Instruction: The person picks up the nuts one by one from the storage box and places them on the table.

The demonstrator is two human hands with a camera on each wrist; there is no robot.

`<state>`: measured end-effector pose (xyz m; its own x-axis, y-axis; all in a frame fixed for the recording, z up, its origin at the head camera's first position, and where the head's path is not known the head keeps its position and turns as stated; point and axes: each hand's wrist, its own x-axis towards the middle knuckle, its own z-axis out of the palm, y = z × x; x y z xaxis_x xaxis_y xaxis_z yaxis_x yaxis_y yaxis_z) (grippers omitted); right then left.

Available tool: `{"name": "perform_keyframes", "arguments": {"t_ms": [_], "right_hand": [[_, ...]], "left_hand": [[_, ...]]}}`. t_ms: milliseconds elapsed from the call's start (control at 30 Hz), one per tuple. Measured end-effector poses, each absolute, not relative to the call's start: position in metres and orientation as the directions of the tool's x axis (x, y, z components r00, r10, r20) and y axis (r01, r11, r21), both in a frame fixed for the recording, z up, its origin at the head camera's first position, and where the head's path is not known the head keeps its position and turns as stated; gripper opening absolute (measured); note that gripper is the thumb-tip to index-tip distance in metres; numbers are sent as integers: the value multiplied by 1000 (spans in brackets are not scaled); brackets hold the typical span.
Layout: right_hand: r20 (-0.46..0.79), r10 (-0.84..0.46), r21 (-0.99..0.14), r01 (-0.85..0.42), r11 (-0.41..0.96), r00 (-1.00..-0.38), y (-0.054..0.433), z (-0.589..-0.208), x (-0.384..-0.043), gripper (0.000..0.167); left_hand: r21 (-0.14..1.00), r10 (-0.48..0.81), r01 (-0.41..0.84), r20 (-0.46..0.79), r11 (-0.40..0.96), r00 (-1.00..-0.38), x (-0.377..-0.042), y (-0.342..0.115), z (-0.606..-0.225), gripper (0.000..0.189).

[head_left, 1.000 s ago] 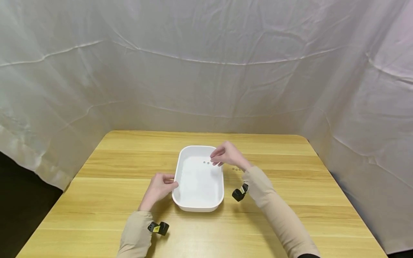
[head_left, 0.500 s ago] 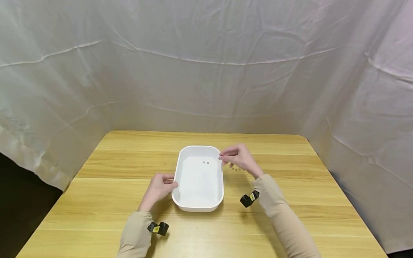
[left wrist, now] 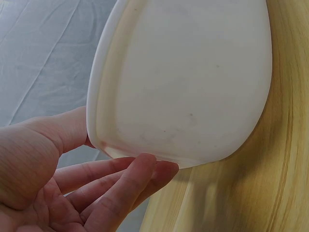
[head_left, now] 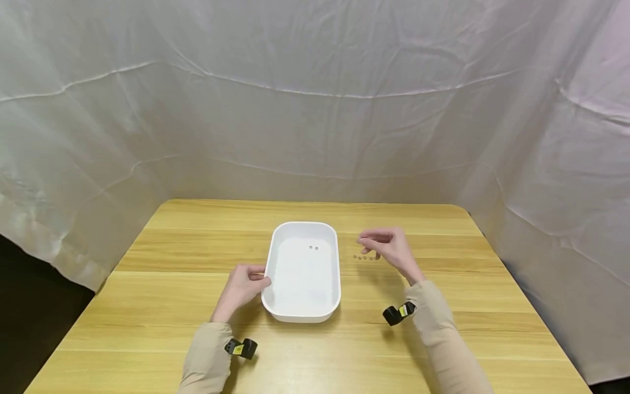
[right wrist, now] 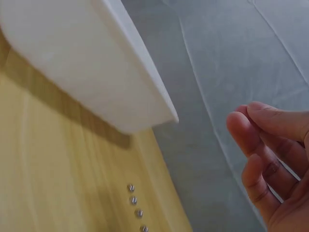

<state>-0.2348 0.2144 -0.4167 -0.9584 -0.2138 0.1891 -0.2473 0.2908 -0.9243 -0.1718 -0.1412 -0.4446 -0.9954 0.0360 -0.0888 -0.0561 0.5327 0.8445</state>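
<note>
A white tray (head_left: 304,279) with rounded corners stands on the wooden table. My left hand (head_left: 244,285) grips its left wall, thumb over the rim and fingers outside; the left wrist view has these fingers (left wrist: 137,181) against the tray's side. Two small metal nuts (head_left: 313,248) lie inside, toward the far end. My right hand (head_left: 389,249) hovers right of the tray with thumb and index finger pinched together. The small metal nut in that pinch is hidden by the fingertips (right wrist: 241,128). Below and beside it, several metal nuts (right wrist: 133,200) form a row on the table.
The wooden table (head_left: 197,246) extends to both sides of the tray. A pale grey curtain (head_left: 315,137) hangs behind and around it. Each wrist bears a small black camera (head_left: 394,314), close above the tabletop.
My right hand has moved from over the tray's far right side out to the right, fingertips still pinched, now by the row of nuts. The left hand and tray stay in place.
</note>
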Motion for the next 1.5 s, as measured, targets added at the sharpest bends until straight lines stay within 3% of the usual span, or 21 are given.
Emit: {"name": "perform_keyframes", "arguments": {"t_ms": [400,1167,1300,1500], "right_hand": [[281,-79,-916,-292,275,-956,247,-447,-225,27],[79,125,-971,-48,235,-989,263,-484,-220,40],[92,155,-951,-41,306,-984,263,-490,-220,33],[197,145,-832,-87,547,-970,262,-495,-225,21]], "left_hand": [[846,35,-61,-94,530,-995,-172,-141,-445,39],[844,24,-67,-94,532,-995,-173,-141,-446,39],[843,25,-65,-92,534,-995,-172,-141,-446,39],[842,22,-65,-91,536,-996,-172,-141,-446,39]]}}
